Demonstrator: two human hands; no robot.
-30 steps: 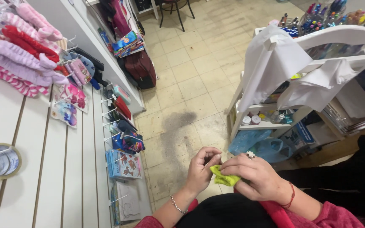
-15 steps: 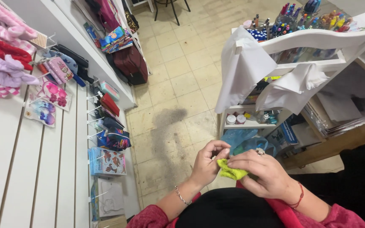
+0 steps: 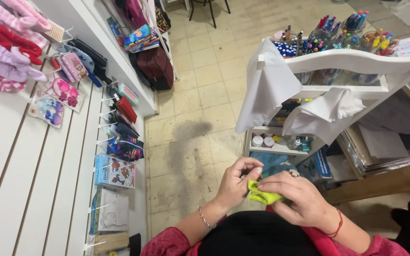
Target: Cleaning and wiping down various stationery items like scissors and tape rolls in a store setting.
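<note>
- Left hand (image 3: 236, 182): fingers curled, fingertips pinching the left end of a small yellow-green cloth (image 3: 263, 196).
- Right hand (image 3: 300, 199): closed over the cloth's right part, thumb and forefinger pressing it; a ring on one finger, a red cord at the wrist.
- Cloth: held between both hands, just above the lap, bunched and folded. It looks light, soft and limp, so it likely sags where unsupported; a pinch at edge or corner should serve best.
- Beyond the hands: a white shelf (image 3: 352, 64) draped with white fabric (image 3: 266, 90), pens (image 3: 338, 31) on top.
- Left: a slatted wall (image 3: 20, 189) hung with packets and socks (image 3: 5, 52).
- Between: tiled floor (image 3: 200, 95).
</note>
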